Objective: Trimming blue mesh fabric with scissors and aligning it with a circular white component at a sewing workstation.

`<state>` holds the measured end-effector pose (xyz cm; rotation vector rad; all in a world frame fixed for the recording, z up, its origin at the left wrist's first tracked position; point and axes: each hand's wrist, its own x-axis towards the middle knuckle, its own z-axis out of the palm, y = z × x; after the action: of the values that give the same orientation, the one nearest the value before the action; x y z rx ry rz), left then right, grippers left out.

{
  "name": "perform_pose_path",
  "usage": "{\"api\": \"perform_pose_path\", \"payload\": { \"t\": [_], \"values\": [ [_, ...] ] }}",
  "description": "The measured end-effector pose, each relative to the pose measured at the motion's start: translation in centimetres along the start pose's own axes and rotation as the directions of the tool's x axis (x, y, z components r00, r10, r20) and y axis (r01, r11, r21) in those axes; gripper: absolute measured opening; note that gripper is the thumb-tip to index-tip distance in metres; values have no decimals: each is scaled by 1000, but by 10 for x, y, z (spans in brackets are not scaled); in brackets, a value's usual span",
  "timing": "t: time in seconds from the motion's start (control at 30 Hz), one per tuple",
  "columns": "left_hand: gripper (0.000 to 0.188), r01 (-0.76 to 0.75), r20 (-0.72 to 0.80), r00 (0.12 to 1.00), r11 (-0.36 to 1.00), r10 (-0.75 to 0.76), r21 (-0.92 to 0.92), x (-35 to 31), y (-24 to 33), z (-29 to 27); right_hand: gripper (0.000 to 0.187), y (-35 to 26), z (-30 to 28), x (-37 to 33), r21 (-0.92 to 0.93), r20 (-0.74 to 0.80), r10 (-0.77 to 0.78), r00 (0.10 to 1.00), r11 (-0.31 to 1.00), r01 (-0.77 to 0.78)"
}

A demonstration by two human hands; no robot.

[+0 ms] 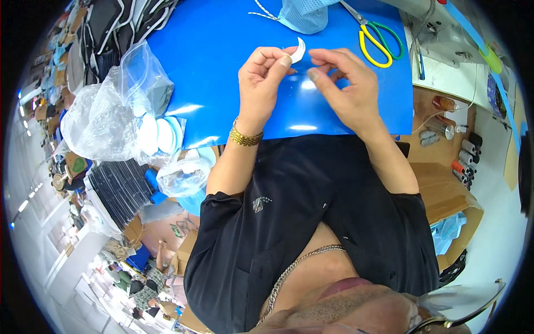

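Over blue tabletop (206, 72) (workroom (61, 222) cluttered), left hand (262, 75) pinches white piece (300, 51), right hand (351, 92) gapes.

A glossy finish is shown by the blue tabletop (211, 72), a smooth one by the white piece (299, 52); crinkled clear plastic is seen in the bag (99, 122), mesh in the pouch (305, 18), metal in the scissor blades (354, 12), matt cardboard in the box (445, 192)
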<state>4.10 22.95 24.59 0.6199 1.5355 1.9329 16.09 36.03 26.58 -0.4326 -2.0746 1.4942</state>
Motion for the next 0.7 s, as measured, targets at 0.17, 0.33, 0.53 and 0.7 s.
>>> {"api": "perform_pose_path", "payload": {
  "t": [0.17,0.33,0.53,0.7],
  "values": [
    [16,-39,6,999,994,39,99,-9,2,20,31,7,15,0,-117,-10,-133,991,985,131],
    [19,-40,61,998,985,30,170,-9,14,19,23,14,7,5,323,66,260,963,908,-267],
    [33,-58,29,998,952,52,299,3,26,9,23,23,-7,13,567,176,375,910,717,-405],
    [27,-180,224,974,749,43,637,14,37,7,22,17,-9,13,438,185,310,933,824,-360]
  ]
}}
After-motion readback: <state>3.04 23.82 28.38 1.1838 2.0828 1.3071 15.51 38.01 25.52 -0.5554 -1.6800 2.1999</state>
